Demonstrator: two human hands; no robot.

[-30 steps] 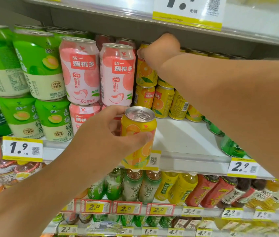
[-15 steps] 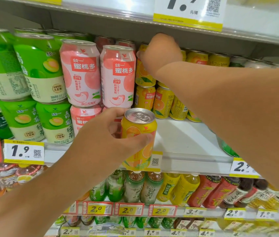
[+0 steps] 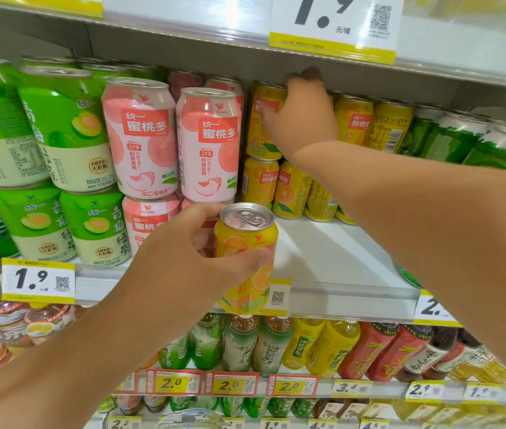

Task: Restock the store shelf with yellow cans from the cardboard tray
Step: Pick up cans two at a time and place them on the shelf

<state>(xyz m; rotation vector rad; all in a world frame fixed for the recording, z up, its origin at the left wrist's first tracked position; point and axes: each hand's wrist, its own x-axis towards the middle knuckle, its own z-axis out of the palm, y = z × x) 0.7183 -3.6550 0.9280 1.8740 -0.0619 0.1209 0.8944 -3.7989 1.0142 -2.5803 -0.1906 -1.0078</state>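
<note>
The left hand [image 3: 189, 258] is gripping an upright yellow can [image 3: 247, 258] just before the shelf [image 3: 332, 255]; bare space is lying behind and right. Farther back, the right hand [image 3: 303, 119] is clasping a stacked can [image 3: 262, 119].

Price tags and can labels on the drinks shelves

The tag [image 3: 333, 24] on the top shelf edge reads 1.9; a tag [image 3: 38, 281] on the middle shelf's front edge also reads 1.9. Pink cans [image 3: 140, 137] carry 统一 蜜桃多. Red-framed tags [image 3: 231, 386] on the lower shelf edge read 2.0; a white tag [image 3: 348, 387] there reads 3.4.
</note>
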